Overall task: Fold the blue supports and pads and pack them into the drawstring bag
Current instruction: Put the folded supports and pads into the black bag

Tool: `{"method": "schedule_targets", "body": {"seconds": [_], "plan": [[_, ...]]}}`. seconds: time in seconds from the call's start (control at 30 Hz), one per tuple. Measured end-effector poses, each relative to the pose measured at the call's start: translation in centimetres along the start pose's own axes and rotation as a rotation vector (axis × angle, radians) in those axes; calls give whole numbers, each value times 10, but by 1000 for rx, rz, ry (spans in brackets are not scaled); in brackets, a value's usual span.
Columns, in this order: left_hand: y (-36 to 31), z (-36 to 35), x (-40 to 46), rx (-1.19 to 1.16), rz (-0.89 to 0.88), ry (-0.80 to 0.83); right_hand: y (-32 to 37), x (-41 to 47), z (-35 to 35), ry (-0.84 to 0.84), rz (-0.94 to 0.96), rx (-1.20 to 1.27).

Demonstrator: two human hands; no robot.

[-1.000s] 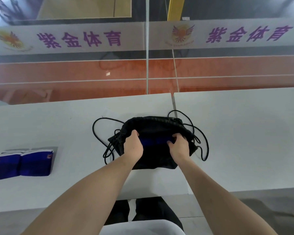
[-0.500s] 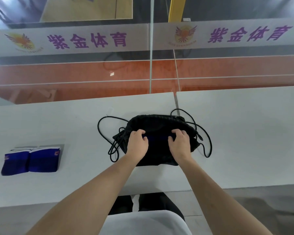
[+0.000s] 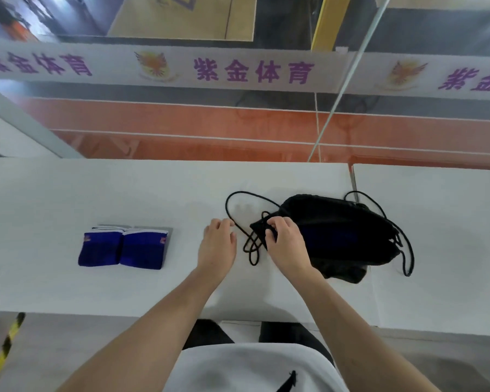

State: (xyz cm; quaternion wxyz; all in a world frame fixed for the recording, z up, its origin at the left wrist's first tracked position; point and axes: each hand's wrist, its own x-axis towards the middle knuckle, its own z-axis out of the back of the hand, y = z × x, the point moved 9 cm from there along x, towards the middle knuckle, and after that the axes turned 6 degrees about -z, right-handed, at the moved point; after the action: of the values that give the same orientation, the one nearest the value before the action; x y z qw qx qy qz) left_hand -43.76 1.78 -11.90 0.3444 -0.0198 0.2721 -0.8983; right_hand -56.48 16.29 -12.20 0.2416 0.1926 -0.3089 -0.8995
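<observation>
A black drawstring bag (image 3: 337,222) lies on the white table (image 3: 68,199), its cords looping out to both sides. A blue item (image 3: 331,237) shows inside its open mouth. My right hand (image 3: 285,241) grips the bag's left edge at the mouth. My left hand (image 3: 218,244) hovers over the table just left of the bag, fingers loosely curled, holding nothing. Two folded blue supports (image 3: 123,248) with white trim lie side by side further left.
A glass partition with a purple-lettered white band stands behind the table. A seam (image 3: 354,179) splits the table top near the bag. The table's near edge runs just in front of my body. Yellow-black tape (image 3: 3,352) marks the floor at lower left.
My left hand has left the bag and moved left over the table. My right hand shifted to the bag's left edge. The view has turned left, toward the folded supports.
</observation>
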Motion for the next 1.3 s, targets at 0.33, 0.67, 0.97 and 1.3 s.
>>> {"method": "schedule_targets", "body": {"seconds": [0.33, 0.67, 0.97, 1.3], "plan": [[199, 87, -12, 76, 6, 101, 145, -27, -168, 140, -38, -77], [339, 139, -14, 123, 69, 115, 201, -49, -264, 174, -182, -123], [416, 140, 0, -105, 368, 76, 184, -42, -289, 147, -390, -152], [432, 125, -4, -251, 443, 82, 182, -45, -305, 140, -539, 37]]}}
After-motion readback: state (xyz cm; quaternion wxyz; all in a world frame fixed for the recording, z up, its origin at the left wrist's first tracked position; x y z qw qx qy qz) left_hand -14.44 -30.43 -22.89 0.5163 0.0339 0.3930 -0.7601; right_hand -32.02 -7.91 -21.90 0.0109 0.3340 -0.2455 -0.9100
